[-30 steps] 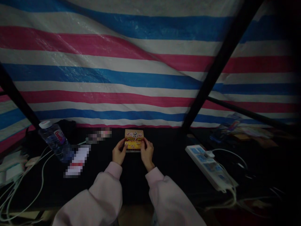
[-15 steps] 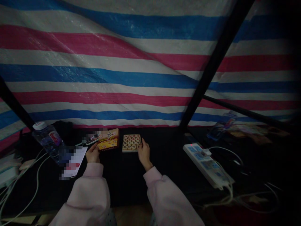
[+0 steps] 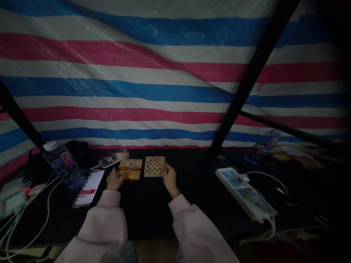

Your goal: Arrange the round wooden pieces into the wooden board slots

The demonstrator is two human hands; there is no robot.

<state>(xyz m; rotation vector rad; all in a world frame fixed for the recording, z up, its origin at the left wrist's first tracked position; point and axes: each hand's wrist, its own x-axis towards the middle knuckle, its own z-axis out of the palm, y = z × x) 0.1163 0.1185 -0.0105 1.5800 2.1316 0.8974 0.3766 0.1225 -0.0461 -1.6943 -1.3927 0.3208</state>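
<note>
A shallow box of round Chinese chess pieces, with red and dark characters, lies open-topped on the black table. My right hand grips its right edge, the fingertips at the upper right corner. Just left of the box, its brown and yellow printed lid rests flat with the picture side up. At the lid's lower left edge is my left hand, thumb and fingers apart and not closed round it.
Left of my hands lie a phone with a lit screen, another phone, a plastic bottle and white cables. A white power strip is at right. Slanted black posts stand before a striped sheet.
The lid has come down from a tilt to lie flat, and my left hand has loosened from it. My right hand stays at the box's edge.
</note>
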